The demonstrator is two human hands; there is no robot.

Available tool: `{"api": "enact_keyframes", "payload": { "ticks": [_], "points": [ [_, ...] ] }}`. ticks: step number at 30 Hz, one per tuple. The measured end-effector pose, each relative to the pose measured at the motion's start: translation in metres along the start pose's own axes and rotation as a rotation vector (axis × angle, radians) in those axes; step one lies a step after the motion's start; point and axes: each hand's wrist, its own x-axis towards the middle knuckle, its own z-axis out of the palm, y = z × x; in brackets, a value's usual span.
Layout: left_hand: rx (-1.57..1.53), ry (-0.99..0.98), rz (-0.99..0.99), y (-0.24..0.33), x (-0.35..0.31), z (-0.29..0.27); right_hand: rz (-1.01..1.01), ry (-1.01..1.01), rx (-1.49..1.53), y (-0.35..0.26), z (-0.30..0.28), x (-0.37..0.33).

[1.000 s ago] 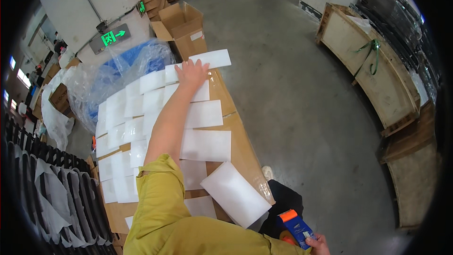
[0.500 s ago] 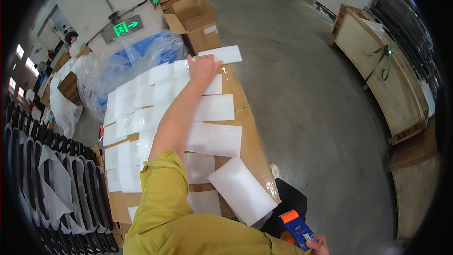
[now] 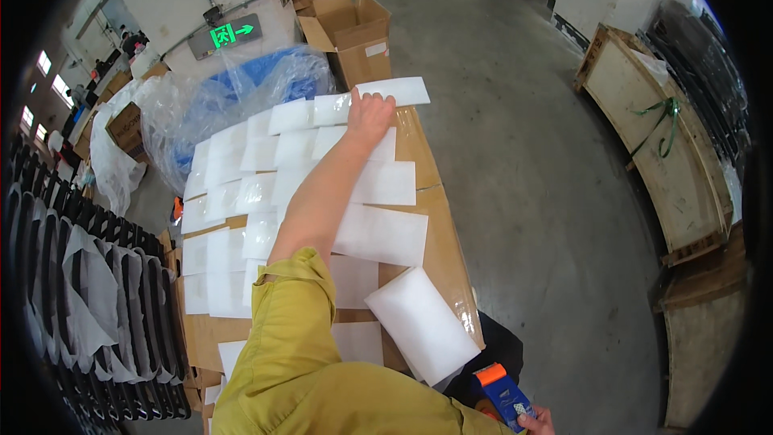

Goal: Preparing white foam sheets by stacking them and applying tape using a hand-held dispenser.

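Left hand [image 3: 368, 115] lies flat, fingers spread, pressing the far white foam sheet [image 3: 392, 92] at the cardboard top's [image 3: 439, 217] far end. Toward the body, rows of white sheets [image 3: 241, 193] already cover most of it; right strip is bare. Right hand [image 3: 538, 421] grips a blue-orange tape dispenser [image 3: 503, 393], half cut off by the frame.

Lighting: bright, even and diffuse; small bright windows [image 3: 44, 84] glow at the far left. Shadows: soft and faint under the white sheets [image 3: 385, 235]. Glare: mild sheen on the clear plastic wrap [image 3: 201, 105] and the grey floor [image 3: 515, 113]. Focus: sharp at centre, softer outward. Distortion: strong fisheye bending; black vignette around the rim.
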Motion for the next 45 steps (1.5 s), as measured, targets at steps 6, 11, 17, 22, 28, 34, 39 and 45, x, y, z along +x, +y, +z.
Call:
{"api": "enact_keyframes", "payload": {
  "ticks": [6, 11, 17, 22, 28, 34, 39, 45],
  "points": [
    [-0.340, 0.296, 0.053, -0.012, -0.013, -0.047, -0.191, -0.044, 0.051, -0.013, 0.013, -0.003],
    [-1.073, -0.112, -0.027, 0.057, -0.099, -0.171, -0.488, -0.208, 0.044, -0.032, 0.018, -0.028],
    [-1.920, -1.081, -0.155, 0.121, -0.225, -0.247, -0.751, -0.421, -0.148, -0.040, 0.026, -0.043],
    [-2.166, -1.243, -0.221, 0.141, -0.268, -0.264, -0.958, -0.522, -0.375, -0.040, 0.033, -0.054],
    [-2.340, -1.082, -0.170, 0.135, -0.290, -0.262, -0.934, -0.519, -0.370, -0.047, 0.040, -0.064],
    [-2.345, -1.154, -0.395, 0.143, -0.300, -0.275, -0.981, -0.550, -0.410, -0.051, 0.042, -0.063],
    [-2.429, -1.256, -0.351, 0.144, -0.308, -0.267, -1.023, -0.616, -0.449, -0.054, 0.045, -0.060],
    [-2.338, -1.163, -0.423, 0.134, -0.304, -0.276, -1.021, -0.727, -0.466, -0.057, 0.045, -0.062]
  ]
}}
